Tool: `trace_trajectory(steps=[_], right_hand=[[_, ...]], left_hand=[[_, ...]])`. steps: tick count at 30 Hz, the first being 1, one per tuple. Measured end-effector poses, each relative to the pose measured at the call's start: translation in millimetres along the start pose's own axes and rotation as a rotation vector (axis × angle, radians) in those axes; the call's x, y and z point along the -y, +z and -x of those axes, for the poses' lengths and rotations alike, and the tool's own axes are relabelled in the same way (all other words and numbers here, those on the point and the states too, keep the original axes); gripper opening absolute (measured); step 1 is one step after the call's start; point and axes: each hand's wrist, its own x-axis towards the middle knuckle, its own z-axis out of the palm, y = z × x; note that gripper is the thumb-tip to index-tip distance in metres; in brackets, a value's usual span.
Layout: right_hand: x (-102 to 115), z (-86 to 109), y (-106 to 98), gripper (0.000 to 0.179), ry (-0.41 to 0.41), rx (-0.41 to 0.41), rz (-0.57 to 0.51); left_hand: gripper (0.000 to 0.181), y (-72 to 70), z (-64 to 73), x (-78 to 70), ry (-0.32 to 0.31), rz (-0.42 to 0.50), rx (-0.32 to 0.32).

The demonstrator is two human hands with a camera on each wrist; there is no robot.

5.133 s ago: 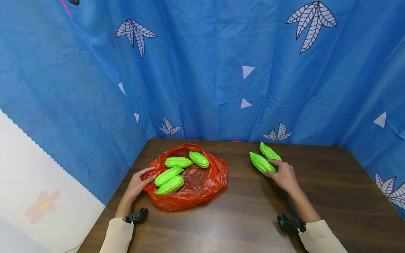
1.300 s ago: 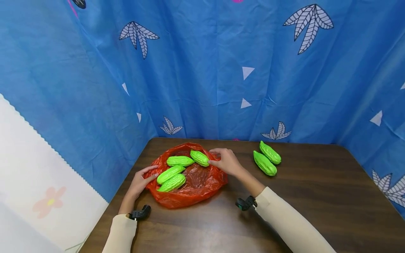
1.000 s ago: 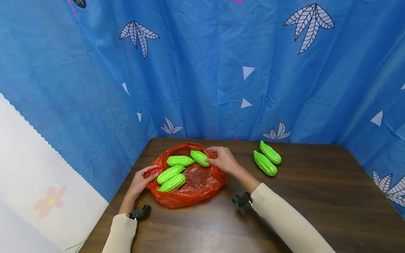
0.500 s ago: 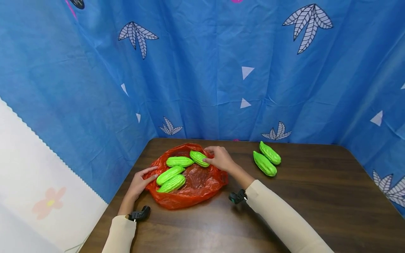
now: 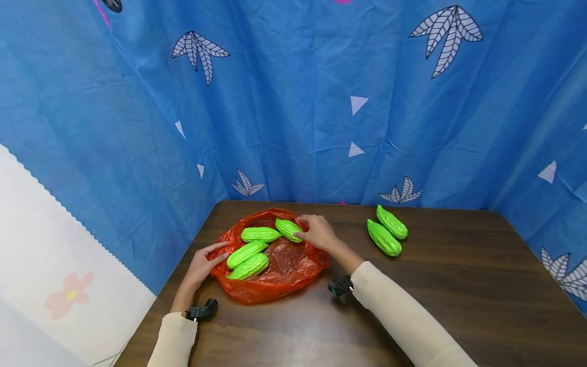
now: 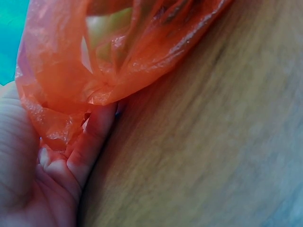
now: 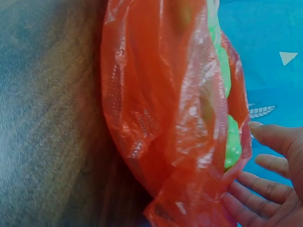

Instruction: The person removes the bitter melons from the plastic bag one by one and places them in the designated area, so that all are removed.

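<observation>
A thin red plastic bag [image 5: 257, 291] lies spread with its mouth wide on the table's left half. Several bright green ridged bitter melons [image 5: 248, 267] lie in it. My left hand [image 5: 200, 265] holds its left edge, the film between thumb and fingers in the left wrist view. At the far right rim is my right hand [image 5: 319, 232], its fingers fairly straight and spread. In the right wrist view these fingers [image 7: 258, 201] touch the outside of the bag; the thumb reaches the rim, close to one bitter melon [image 5: 288, 229]. The thumb tip is partly hidden there.
Two more bitter melons [image 5: 384, 237] lie side by side on the brown wooden table [image 5: 458, 275], right of the bag. A blue curtain [image 5: 293, 102] with leaf prints hangs behind the table. A white cloth [image 5: 55, 255] hangs at the left.
Five seconds ago my right hand was at a bitter melon on the right; now it is at the bag's right rim. That melon lies slightly shifted. The left hand has stayed put.
</observation>
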Motion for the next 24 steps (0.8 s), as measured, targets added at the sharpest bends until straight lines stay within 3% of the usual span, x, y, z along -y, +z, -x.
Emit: trace_trajectory(steps=[24], right_hand=[[-4.7,-5.5,22.0,0.059,0.083,0.034,0.075]], left_hand=[[0.053,0.3,0.3,-3.1,-0.010,-0.019,-0.001]])
